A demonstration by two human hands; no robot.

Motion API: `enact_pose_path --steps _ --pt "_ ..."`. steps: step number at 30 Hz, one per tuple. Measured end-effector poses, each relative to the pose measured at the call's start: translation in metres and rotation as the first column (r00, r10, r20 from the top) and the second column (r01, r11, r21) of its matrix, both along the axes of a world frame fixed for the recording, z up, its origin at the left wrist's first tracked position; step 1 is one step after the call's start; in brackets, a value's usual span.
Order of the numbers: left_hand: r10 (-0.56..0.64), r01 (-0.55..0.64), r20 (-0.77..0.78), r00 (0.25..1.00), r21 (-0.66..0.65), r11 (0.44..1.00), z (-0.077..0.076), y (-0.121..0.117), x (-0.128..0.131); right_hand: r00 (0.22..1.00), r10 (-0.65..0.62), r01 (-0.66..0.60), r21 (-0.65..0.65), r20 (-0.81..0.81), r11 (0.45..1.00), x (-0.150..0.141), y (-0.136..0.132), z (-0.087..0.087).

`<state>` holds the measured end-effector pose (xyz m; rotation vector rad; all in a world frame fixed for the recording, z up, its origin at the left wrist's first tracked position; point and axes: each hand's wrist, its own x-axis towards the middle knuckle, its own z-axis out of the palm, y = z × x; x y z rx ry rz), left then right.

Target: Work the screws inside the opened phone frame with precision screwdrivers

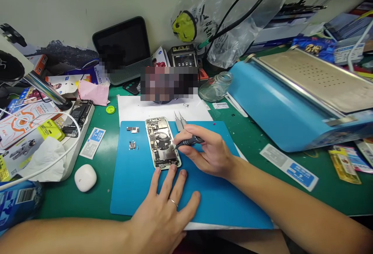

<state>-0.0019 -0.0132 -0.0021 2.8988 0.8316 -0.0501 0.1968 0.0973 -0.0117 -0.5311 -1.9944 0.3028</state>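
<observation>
An opened phone housing (159,137) with its inner parts bare lies on a blue mat (233,207). My left hand (166,203) is spread, its fingertips resting at the lower edge of the phone. In my right hand (211,151) a dark screwdriver (190,141) is pinched between thumb and fingers, its tip at the right side of the phone. Left of the phone lie small loose parts: a connector piece (133,129) and a small module (132,145). Grey tweezers (180,122) lie behind my right hand, their tips pointing away.
A blue machine with a metal plate (291,106) stands at the right. Behind the mat are a glass jar (217,86), white paper (131,108) and a smart display (124,48). At left lie a white round case (85,178), a tissue (48,159) and several boxes.
</observation>
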Motion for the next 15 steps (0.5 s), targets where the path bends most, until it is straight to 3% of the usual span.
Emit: enact_pose_path --steps 6,15 --pt "0.005 -0.005 -0.015 1.0 -0.008 1.0 0.0012 0.0005 0.0009 0.994 0.003 -0.01 -0.063 -0.105 0.998 0.0021 -0.0031 -0.0028" --pt "-0.001 0.001 -0.007 1.0 -0.004 1.0 -0.0004 0.0004 0.0004 0.994 0.035 -0.04 -0.054 -0.103 0.998 -0.0008 -0.0047 -0.0032"
